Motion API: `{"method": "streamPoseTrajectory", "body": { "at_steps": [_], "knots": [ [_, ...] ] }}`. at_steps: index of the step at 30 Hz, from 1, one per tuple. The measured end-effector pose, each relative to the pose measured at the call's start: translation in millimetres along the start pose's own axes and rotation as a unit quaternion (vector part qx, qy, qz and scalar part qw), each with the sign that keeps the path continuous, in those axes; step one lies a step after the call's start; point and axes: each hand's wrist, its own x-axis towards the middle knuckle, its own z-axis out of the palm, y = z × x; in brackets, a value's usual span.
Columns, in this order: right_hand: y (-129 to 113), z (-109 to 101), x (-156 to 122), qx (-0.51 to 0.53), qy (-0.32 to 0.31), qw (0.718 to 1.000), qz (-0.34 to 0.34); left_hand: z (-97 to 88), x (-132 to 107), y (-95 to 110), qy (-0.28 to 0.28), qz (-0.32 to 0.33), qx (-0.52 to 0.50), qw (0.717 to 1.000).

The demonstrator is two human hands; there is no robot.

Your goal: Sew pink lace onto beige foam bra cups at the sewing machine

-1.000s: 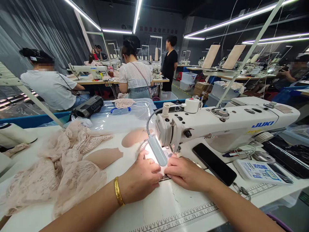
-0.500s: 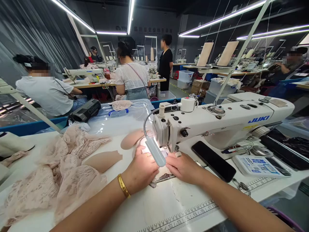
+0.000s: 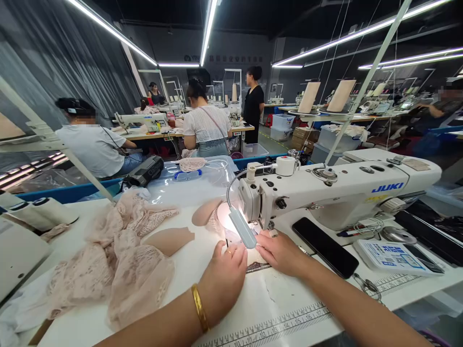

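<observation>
A pale lace-edged bra piece (image 3: 224,216) lies brightly lit at the needle end of the white sewing machine (image 3: 325,197). My left hand (image 3: 224,277), with a gold bangle at the wrist, is at the front edge of the lit work; its fingers are curled and their tips are partly hidden. Right of it, my right hand (image 3: 280,250) pinches close to the needle, its fingertips at the bra piece. The grey lamp head (image 3: 242,229) on a bendy neck hides part of the work between my hands. Beige moulded cups (image 3: 170,240) lie to the left.
Crumpled pink lace (image 3: 141,279) is heaped at left, near thread cones (image 3: 54,214). A black phone (image 3: 325,246) and a blue-white box (image 3: 392,255) sit at right. A printed ruler (image 3: 282,327) runs along the front edge. Several people sit or stand beyond.
The view has shifted, so the scene sits further right and lower. My left hand has drawn back toward me, off the lit bra piece; my right hand stays by the needle.
</observation>
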Motion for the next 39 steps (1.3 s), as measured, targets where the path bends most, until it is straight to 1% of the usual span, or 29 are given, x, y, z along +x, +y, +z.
{"method": "streamPoseTrajectory", "body": {
  "at_steps": [2,3,5,6,8,9,11,12,13,14,15,16,18,20,21,22,23,24,26,28,29,31,34,36,37,38,39],
  "knots": [
    [2,3,-1,-0.015,0.009,1.000,-0.007,-6.4,-17,11,-0.018,0.010,-0.005,1.000],
    [2,4,-1,-0.021,0.012,1.000,-0.010,-11.5,-27,14,-0.022,0.011,-0.021,0.999],
    [2,5,-2,-0.028,0.017,0.999,-0.017,-24.1,-50,10,-0.006,-0.006,-0.056,0.998],
    [2,5,-3,-0.031,0.020,0.999,-0.020,-30.3,-64,5,0.019,-0.022,-0.066,0.997],
    [0,5,-4,-0.036,0.028,0.999,-0.028,-39.8,-96,-12,0.095,-0.075,-0.052,0.991],
    [0,5,-4,-0.038,0.032,0.998,-0.032,-42.2,-113,-23,0.137,-0.114,-0.029,0.983],
    [0,6,-5,-0.042,0.039,0.998,-0.039,-41.2,-146,-41,0.188,-0.217,0.035,0.957],
    [0,6,-5,-0.043,0.042,0.997,-0.042,-38.3,-161,-47,0.195,-0.274,0.064,0.940],
    [0,7,-6,-0.041,0.045,0.997,-0.044,-34.4,-173,-48,0.188,-0.317,0.082,0.926],
    [0,8,-6,-0.035,0.049,0.997,-0.046,-30.1,-183,-46,0.178,-0.342,0.083,0.919],
    [-1,8,-7,-0.026,0.054,0.997,-0.049,-26.0,-189,-39,0.163,-0.352,0.069,0.919],
    [-3,8,-7,-0.015,0.057,0.997,-0.052,-22.7,-192,-29,0.144,-0.341,0.038,0.928],
    [-11,7,-8,0.007,0.049,0.997,-0.063,-19.9,-188,-4,0.125,-0.317,-0.035,0.940],
    [-24,3,-11,0.024,0.013,0.997,-0.076,-23.4,-179,18,0.119,-0.274,-0.120,0.947],
    [-31,0,-13,0.033,-0.010,0.996,-0.081,-26.9,-175,24,0.128,-0.255,-0.162,0.945],
    [-39,-3,-15,0.047,-0.030,0.995,-0.083,-31.0,-171,26,0.142,-0.248,-0.197,0.938],
    [-46,-5,-16,0.065,-0.043,0.993,-0.083,-35.0,-169,23,0.159,-0.255,-0.218,0.928],
    [-53,-6,-17,0.087,-0.049,0.992,-0.080,-38.2,-167,17,0.178,-0.279,-0.224,0.917],
    [-64,-6,-15,0.131,-0.047,0.988,-0.064,-40.6,-160,-4,0.195,-0.350,-0.209,0.892],
    [-74,-2,-9,0.163,-0.040,0.985,-0.033,-37.7,-149,-27,0.178,-0.406,-0.209,0.872],
    [-79,1,-5,0.174,-0.037,0.984,-0.014,-35.1,-142,-36,0.164,-0.417,-0.227,0.865],
    [-90,9,6,0.189,-0.026,0.981,0.024,-29.8,-125,-47,0.144,-0.408,-0.278,0.858],
    [-107,22,20,0.213,-0.010,0.974,0.080,-26.5,-106,-47,0.151,-0.377,-0.339,0.849],
    [-114,27,25,0.258,-0.002,0.960,0.110,-27.8,-101,-41,0.168,-0.370,-0.366,0.837],
    [-116,27,26,0.294,-0.001,0.948,0.117,-29.0,-100,-38,0.181,-0.370,-0.383,0.827],
    [-116,27,25,0.335,-0.001,0.935,0.121,-30.2,-101,-35,0.197,-0.372,-0.408,0.810],
    [-115,25,24,0.373,-0.001,0.920,0.122,-31.4,-102,-32,0.216,-0.376,-0.441,0.786]
  ]
}}
